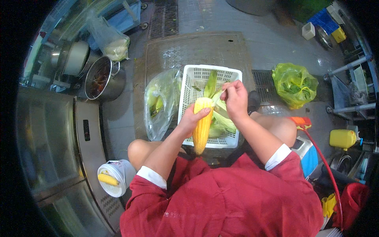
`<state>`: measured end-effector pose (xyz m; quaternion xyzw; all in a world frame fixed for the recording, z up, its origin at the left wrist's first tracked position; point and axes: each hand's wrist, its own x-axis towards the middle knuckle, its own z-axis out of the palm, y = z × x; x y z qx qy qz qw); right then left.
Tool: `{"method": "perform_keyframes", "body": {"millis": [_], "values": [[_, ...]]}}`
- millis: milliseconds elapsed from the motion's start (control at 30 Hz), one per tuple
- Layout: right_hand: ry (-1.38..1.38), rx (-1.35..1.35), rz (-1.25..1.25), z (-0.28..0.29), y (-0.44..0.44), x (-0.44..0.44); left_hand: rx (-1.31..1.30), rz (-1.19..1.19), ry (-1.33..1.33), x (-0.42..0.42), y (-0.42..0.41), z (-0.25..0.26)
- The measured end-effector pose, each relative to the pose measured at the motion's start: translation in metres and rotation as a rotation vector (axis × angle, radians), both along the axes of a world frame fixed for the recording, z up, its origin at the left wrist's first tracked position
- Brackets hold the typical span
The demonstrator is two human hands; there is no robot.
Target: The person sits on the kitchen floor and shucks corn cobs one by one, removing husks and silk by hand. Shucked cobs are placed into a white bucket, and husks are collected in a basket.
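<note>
My left hand [192, 118] holds a yellow ear of corn [202, 127], its tip pointing down toward me. Green husk leaves [210, 84] still hang at the stem end. Between its fingertips, my right hand [235, 97] pinches a pale husk leaf beside that end. Beneath both hands is a white plastic basket [186, 89] with husks [220, 126] lying in it. Left of the basket, a clear plastic bag [160, 118] holds green, unhusked-looking corn. A bare ear of corn [107, 179] lies on the lid of a white bucket [125, 171] at my left.
A steel pot [114, 86] with dark contents stands at the left, near a steel cabinet [88, 124]. On the right are a yellow-green bag of leafy greens [294, 86], a wheeled rack [352, 66], a yellow jug [343, 138] and a red-handled tool [321, 154].
</note>
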<state>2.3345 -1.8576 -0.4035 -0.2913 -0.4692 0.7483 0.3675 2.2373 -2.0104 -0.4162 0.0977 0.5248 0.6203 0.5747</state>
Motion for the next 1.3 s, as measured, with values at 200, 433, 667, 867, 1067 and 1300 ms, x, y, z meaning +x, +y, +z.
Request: {"method": "perform_keyframes", "body": {"millis": [200,433,667,867,1067,1300], "values": [[0.090,-0.071,-0.242,0.008,0.078,0.008,0.046,-0.153,0.138,0.004,-0.008,-0.011],[-0.594,0.528,0.424,-0.005,0.016,0.015,0.064,0.090,0.037,-0.021,-0.008,-0.020],[-0.653,0.763,0.540,0.007,0.021,0.012,0.014,-0.003,0.170,-0.008,-0.008,-0.009],[-0.683,0.790,0.345,-0.026,0.021,0.002,0.009,-0.242,-0.031,-0.018,0.001,0.015],[-0.949,0.578,0.298,-0.057,0.085,-0.002,0.282,-0.205,-0.117,-0.004,-0.011,0.016],[-0.837,0.851,0.547,-0.029,-0.001,0.019,0.280,0.253,-0.117,-0.033,-0.012,-0.001]]}}
